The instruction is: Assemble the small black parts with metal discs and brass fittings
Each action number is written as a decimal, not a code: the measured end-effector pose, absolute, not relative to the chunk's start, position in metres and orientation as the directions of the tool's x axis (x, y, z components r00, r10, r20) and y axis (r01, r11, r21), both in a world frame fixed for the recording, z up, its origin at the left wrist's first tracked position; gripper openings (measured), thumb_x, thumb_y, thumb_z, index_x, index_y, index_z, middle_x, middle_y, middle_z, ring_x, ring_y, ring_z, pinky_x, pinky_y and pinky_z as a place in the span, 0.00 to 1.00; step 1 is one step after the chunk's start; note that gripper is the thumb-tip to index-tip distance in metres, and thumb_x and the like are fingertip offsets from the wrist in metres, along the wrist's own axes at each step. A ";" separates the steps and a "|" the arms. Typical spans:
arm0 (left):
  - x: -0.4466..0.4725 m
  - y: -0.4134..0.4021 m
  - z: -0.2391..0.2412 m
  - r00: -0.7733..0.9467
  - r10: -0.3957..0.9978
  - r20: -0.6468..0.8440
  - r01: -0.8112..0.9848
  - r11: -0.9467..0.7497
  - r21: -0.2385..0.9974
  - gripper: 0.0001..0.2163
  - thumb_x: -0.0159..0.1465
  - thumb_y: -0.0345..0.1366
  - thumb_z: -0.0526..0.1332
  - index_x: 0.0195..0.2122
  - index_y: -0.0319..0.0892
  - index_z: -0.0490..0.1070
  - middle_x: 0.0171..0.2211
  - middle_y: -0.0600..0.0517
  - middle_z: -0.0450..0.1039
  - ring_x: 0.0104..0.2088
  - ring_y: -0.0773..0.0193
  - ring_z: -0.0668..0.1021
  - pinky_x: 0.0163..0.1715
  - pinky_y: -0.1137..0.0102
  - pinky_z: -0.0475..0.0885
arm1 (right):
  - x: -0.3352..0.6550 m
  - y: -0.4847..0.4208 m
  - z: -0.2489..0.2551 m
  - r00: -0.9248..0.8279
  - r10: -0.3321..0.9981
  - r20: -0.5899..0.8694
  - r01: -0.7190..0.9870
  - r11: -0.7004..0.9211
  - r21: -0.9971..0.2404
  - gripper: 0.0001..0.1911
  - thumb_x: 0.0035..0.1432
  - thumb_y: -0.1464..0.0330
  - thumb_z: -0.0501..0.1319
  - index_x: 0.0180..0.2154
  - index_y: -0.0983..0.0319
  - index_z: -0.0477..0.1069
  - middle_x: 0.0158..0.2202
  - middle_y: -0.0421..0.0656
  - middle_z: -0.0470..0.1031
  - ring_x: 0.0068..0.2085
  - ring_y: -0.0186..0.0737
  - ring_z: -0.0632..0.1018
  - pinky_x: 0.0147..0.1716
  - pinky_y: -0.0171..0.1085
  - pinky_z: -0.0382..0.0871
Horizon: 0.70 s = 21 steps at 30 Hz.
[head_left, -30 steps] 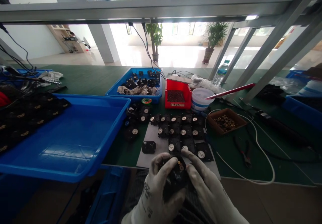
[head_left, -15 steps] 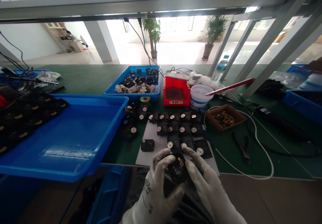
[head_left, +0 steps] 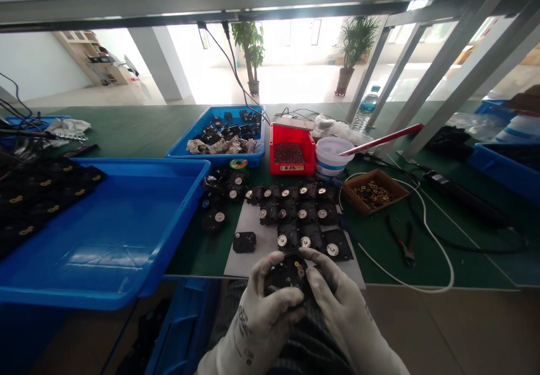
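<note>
Both my hands wear whitish gloves with dark smudges. Between them, over my lap by the table's front edge, is a black plastic housing [head_left: 287, 274] with small brass-coloured gears near its right side. My left hand [head_left: 270, 299] grips its left and lower edges, fingers curled and thumb across the front. My right hand [head_left: 331, 285] pinches its right edge and top corner with thumb and forefinger. Just beyond, several black mechanisms [head_left: 302, 215] with silver discs stand in rows on a white sheet [head_left: 264, 251]. A separate black plate [head_left: 244, 242] lies at the sheet's left.
Left is a large blue tray [head_left: 126, 223], with black parts [head_left: 50, 195] beyond its left side. Behind stand a blue bin [head_left: 172, 153], a red bin [head_left: 291, 168] and a white tub [head_left: 333, 161]. Rightward are a cardboard box [head_left: 358, 205] of brass pieces, pliers [head_left: 405, 248] and a white cable [head_left: 451, 274].
The housing has tilted so that more of its face shows. My left thumb has moved up onto its lower edge. The whole view has shifted slightly.
</note>
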<state>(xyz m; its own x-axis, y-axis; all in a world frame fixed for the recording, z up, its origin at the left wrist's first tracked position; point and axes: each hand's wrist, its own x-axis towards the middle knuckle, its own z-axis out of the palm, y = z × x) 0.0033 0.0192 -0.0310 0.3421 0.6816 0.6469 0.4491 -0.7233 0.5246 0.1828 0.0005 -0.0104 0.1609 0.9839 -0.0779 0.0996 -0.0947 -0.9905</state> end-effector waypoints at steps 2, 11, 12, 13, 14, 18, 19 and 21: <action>0.005 0.020 -0.037 0.344 0.678 0.649 0.483 -0.721 0.497 0.07 0.63 0.28 0.68 0.39 0.47 0.79 0.63 0.46 0.62 0.59 0.52 0.77 0.51 0.63 0.84 | 0.181 0.001 -0.011 0.178 0.982 -0.066 0.090 -0.083 -0.992 0.22 0.71 0.54 0.57 0.56 0.59 0.77 0.57 0.49 0.80 0.63 0.51 0.77 0.65 0.49 0.69; -0.005 0.026 -0.037 0.385 0.707 0.593 0.507 -0.699 0.505 0.02 0.63 0.34 0.71 0.37 0.49 0.82 0.59 0.46 0.71 0.56 0.50 0.81 0.47 0.62 0.86 | 0.177 0.001 -0.011 0.202 0.978 -0.049 0.081 -0.066 -0.994 0.20 0.70 0.58 0.58 0.57 0.60 0.76 0.38 0.45 0.83 0.48 0.48 0.84 0.55 0.45 0.78; -0.005 0.027 -0.035 0.393 0.708 0.586 0.501 -0.700 0.510 0.02 0.63 0.34 0.70 0.36 0.49 0.81 0.59 0.46 0.71 0.55 0.51 0.81 0.47 0.63 0.86 | 0.177 0.001 -0.010 0.195 0.980 -0.049 0.099 -0.069 -0.993 0.20 0.70 0.60 0.57 0.57 0.60 0.75 0.37 0.44 0.83 0.48 0.48 0.84 0.55 0.46 0.78; -0.006 0.028 -0.033 0.396 0.710 0.582 0.495 -0.699 0.515 0.01 0.64 0.34 0.69 0.35 0.48 0.81 0.59 0.46 0.71 0.55 0.52 0.82 0.46 0.64 0.85 | 0.178 0.000 -0.007 0.183 0.982 -0.046 0.123 -0.069 -0.990 0.20 0.70 0.62 0.57 0.58 0.59 0.74 0.38 0.44 0.84 0.49 0.48 0.84 0.56 0.45 0.77; -0.005 0.028 -0.032 0.392 0.713 0.581 0.491 -0.696 0.523 0.02 0.65 0.35 0.69 0.35 0.48 0.80 0.60 0.46 0.72 0.55 0.52 0.82 0.47 0.65 0.85 | 0.180 0.000 -0.004 0.169 0.985 -0.033 0.157 -0.060 -0.986 0.20 0.70 0.63 0.56 0.59 0.59 0.74 0.41 0.45 0.84 0.51 0.47 0.83 0.58 0.45 0.76; 0.000 0.029 -0.031 0.337 0.719 0.608 0.462 -0.689 0.558 0.01 0.66 0.35 0.67 0.38 0.48 0.79 0.62 0.46 0.72 0.57 0.50 0.81 0.50 0.62 0.85 | 0.200 0.000 0.011 0.062 0.998 0.031 0.351 0.007 -0.936 0.20 0.67 0.64 0.59 0.58 0.57 0.76 0.53 0.47 0.82 0.55 0.47 0.82 0.58 0.42 0.75; 0.001 0.028 -0.031 0.313 0.724 0.615 0.455 -0.683 0.572 0.03 0.66 0.35 0.68 0.40 0.48 0.79 0.63 0.47 0.71 0.58 0.49 0.81 0.50 0.61 0.85 | 0.209 0.000 0.014 0.076 0.997 0.028 0.369 -0.002 -0.929 0.20 0.67 0.62 0.60 0.58 0.56 0.77 0.50 0.47 0.84 0.51 0.46 0.83 0.55 0.41 0.77; 0.003 0.028 -0.033 0.244 0.742 0.624 0.450 -0.656 0.606 0.10 0.64 0.34 0.69 0.46 0.51 0.78 0.66 0.48 0.70 0.58 0.48 0.81 0.50 0.59 0.85 | 0.234 0.001 0.020 0.181 0.983 0.022 0.322 -0.038 -0.946 0.20 0.69 0.57 0.60 0.56 0.57 0.78 0.39 0.45 0.84 0.41 0.43 0.85 0.44 0.38 0.80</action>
